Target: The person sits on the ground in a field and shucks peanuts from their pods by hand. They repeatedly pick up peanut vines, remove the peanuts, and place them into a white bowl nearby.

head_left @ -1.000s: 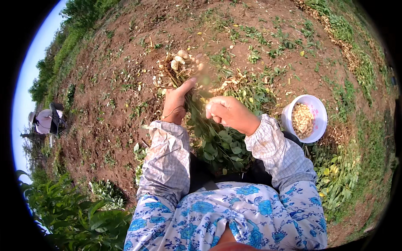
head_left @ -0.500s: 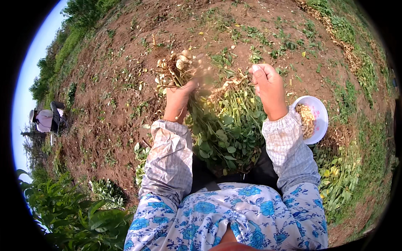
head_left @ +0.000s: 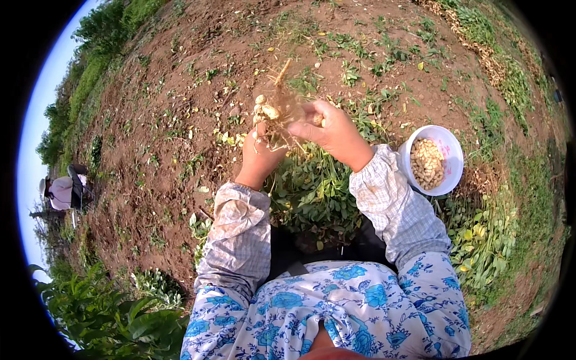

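Note:
In the fist of my left hand (head_left: pixel 262 157) is a peanut plant, its root end pointing away from me. Pale peanuts (head_left: pixel 267 110) cluster on the tangled roots (head_left: pixel 278 129) above that hand. My right hand (head_left: pixel 337 135) is closed at the right side of the roots, with a few peanuts (head_left: pixel 318 119) showing between its thumb and fingers. Blur hides exactly where its fingertips grip. Below both hands, green leafy stems (head_left: pixel 318 192) lie over my lap.
A white bucket (head_left: pixel 457 157) with loose peanuts (head_left: pixel 426 163) stands right of my right forearm. Pulled plants (head_left: pixel 483 246) lie below it. Reddish soil (head_left: pixel 180 126) with scattered leaves stretches ahead. Another person (head_left: pixel 62 191) is far off at left, near bushes (head_left: pixel 108 318).
My right hand has moved left from above the leafy stems to the roots. The root end in my left hand now stands more upright. The view has shifted slightly.

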{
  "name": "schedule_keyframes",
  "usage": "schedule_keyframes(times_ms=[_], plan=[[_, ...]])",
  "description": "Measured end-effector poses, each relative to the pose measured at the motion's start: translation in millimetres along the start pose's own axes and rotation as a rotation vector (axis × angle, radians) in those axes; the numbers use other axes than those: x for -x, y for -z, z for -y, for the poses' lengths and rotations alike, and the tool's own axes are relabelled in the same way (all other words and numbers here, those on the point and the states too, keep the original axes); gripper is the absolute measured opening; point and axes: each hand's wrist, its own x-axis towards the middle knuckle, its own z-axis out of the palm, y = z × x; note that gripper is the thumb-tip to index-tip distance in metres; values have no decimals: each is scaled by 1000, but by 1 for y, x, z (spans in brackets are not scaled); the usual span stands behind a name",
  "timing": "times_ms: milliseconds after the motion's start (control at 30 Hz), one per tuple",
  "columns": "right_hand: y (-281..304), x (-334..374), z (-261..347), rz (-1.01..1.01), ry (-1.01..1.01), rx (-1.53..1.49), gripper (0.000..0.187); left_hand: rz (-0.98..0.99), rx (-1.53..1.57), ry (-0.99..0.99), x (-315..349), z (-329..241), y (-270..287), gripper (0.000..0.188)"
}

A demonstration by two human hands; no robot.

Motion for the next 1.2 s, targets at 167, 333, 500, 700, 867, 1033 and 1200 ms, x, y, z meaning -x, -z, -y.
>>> schedule_keyframes(times_ms=[167, 333, 500, 700, 867, 1033, 1200], plan=[[11, -4, 5, 7, 22, 203, 40, 125, -20, -21, 3, -23, 11, 45], [6, -4, -4, 13, 0, 133, 39, 205, 168, 124, 3, -25, 10, 47], [5, 3, 12, 68, -273, -311, 39, 254, 154, 120, 2, -17, 13, 37], [17, 10, -1, 38, 275, 370, 25, 360, -49, 83, 1, -30, 22, 43], [72, 43, 49, 23, -305, -31, 24, 73, -186, -145, 7, -18, 32, 35], [203, 106, -25, -670, -365, 159, 26, 96, 215, 230, 0, -13, 67, 37], [250, 160, -102, -353, -351, 1278, 44, 142, 315, 287, 5, -26, 68, 38]])
